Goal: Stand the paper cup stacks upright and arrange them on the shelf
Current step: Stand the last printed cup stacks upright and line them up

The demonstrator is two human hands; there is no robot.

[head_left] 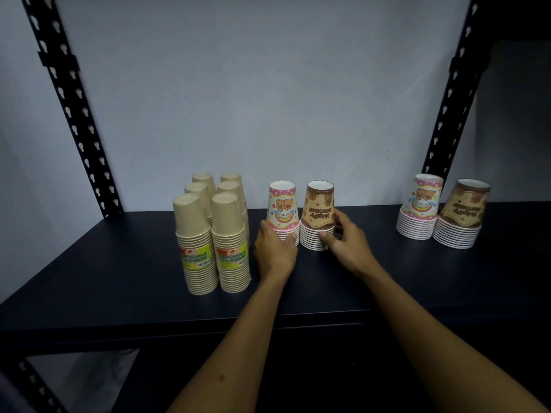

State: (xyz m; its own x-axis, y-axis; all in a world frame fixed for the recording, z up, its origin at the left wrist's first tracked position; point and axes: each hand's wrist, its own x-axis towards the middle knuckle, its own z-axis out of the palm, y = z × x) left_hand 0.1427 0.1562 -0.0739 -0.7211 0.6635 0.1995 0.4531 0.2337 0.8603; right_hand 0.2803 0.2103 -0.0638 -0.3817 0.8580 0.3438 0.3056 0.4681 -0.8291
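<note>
Step in hand: positioning 2 printed stacks at the middle of the shelf (89, 263). The left hand (275, 251) wraps the base of the pink stack (282, 211); the right hand (347, 242) holds the brown stack (318, 214), thumb on the lower rims, fingers behind. Both stacks stand mouth-down, bases up, long axes vertical, side by side and just about touching.

6 tan stacks (196, 239) stand in 2 rows just left of the pink stack, also mouth-down and vertical. At the right, well apart, a second pink stack (419, 207) and a second brown stack (460, 216) stand together; their apparent lean probably comes from the wide lens.

No stack lies on its side. Judgement: the task is near its end. The next move calls for releasing both stacks without tipping them, then closing the gap to the right pair if 1 row is wanted.
</note>
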